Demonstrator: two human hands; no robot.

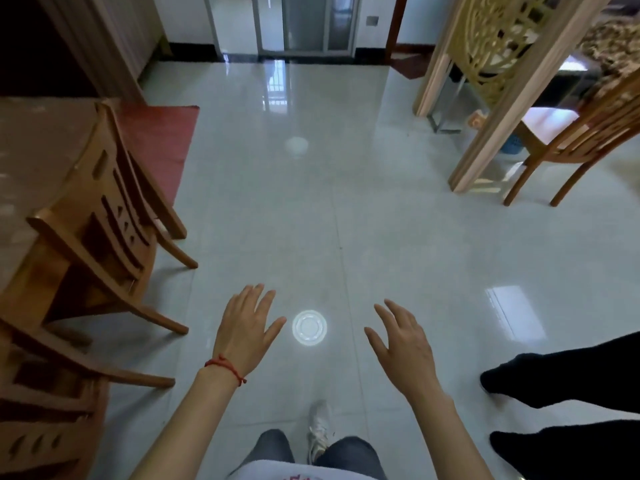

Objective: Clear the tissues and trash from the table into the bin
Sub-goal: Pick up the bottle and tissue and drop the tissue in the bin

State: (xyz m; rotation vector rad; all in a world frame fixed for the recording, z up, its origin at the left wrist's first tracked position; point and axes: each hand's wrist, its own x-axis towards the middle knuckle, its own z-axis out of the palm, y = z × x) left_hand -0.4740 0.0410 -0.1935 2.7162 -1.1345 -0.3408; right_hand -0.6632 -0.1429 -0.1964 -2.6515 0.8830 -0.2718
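My left hand [246,327], with a red string on the wrist, hovers open over the glossy tiled floor, fingers spread and holding nothing. My right hand [403,344] is also open and empty, a little to the right. Between them the floor shows a round white reflection of a ceiling light [309,328]. The table [31,161] with a reddish-brown top lies at the far left; I see no tissues or trash on the part in view. A small blue container [512,145] stands on the floor behind the carved screen at the right; I cannot tell if it is the bin.
Wooden chairs [104,216] are pushed against the table on the left. A carved wooden screen [502,64] and another chair [588,133] stand at the right. Another person's black-clad legs [561,375] are at the right edge. My own shoe [318,427] is below.
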